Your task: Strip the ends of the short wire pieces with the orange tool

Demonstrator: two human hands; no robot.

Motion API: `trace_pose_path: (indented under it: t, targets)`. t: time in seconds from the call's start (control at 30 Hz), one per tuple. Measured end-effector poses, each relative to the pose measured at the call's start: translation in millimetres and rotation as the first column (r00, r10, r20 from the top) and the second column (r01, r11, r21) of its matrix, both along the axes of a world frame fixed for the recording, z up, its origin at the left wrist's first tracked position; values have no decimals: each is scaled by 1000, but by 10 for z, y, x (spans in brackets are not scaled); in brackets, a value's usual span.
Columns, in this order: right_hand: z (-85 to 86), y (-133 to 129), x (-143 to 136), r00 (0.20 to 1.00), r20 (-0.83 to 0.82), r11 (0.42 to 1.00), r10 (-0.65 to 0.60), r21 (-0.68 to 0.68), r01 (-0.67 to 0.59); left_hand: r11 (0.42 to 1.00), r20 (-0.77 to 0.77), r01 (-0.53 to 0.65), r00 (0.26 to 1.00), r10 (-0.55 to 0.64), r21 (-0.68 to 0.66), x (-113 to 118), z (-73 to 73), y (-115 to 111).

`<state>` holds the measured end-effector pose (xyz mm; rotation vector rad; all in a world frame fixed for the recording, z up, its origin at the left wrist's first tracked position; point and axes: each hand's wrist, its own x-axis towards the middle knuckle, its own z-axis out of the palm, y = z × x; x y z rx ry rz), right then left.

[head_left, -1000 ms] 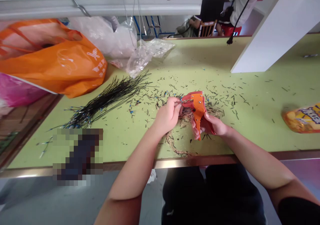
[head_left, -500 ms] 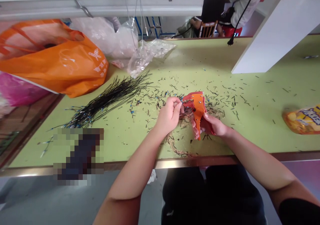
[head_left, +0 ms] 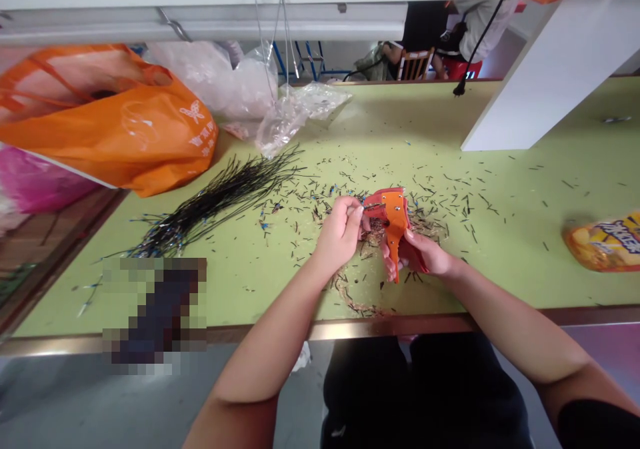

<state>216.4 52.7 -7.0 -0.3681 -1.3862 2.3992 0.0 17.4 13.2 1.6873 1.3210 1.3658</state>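
Observation:
My right hand [head_left: 425, 252] is wrapped around the handles of an orange and red wire stripper [head_left: 395, 219], held over the middle of the table. At the tool's left side, my left hand [head_left: 343, 232] is closed in a pinch. A thin dark wire [head_left: 373, 206] shows between its fingertips and the stripper's jaws; most of it is hidden by the hand. Under and around both hands lie many short black cut pieces [head_left: 430, 226] and fine copper-coloured strands [head_left: 350, 296]. A bundle of long black wires [head_left: 215, 196] with blue bits at its ends lies to the left.
An orange bag [head_left: 165, 142] and clear plastic bags [head_left: 285, 116] stand at the back left. A white post [head_left: 520, 89] rises at the back right, with a black plug [head_left: 459, 88] hanging beside it. A yellow snack pack [head_left: 610, 242] lies at the right. People sit beyond the table.
The view has tilted slightly, so the scene sits a little lower. Both hands keep their hold, with the stripper and wire in nearly the same place.

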Motion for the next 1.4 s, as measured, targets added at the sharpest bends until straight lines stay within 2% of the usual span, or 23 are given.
trace_pose_path:
  t: [0.23,0.4,0.53,0.73,0.97,1.23,1.4]
  targets:
    - [39,-48,-59,998,26,999,-50,-9,50,1000,-34,-11,999,11,14,-27,-56,27]
    - [1,-99,-116,995,30,995,-96,-37,97,995,-197,-95,976,93,-4,-85,-48,24]
    - [-18,-138,-150,991,36,991,-130,-38,131,995,-306,-100,948,89,-19,-122,18,13]
    - [-13,-210,-209,978,81,981,-193,-19,195,990,-417,-134,897,143,50,-140,30,22]
    - [12,-317,-259,965,58,965,-256,-32,259,986,-370,-163,918,139,-36,-99,41,-15]
    - [46,-356,-218,986,-70,974,-149,-183,134,998,-163,-68,984,70,18,-72,88,-20]
    - [46,-333,-191,986,-142,972,-90,-227,56,996,-215,-81,973,84,26,-95,22,-11]
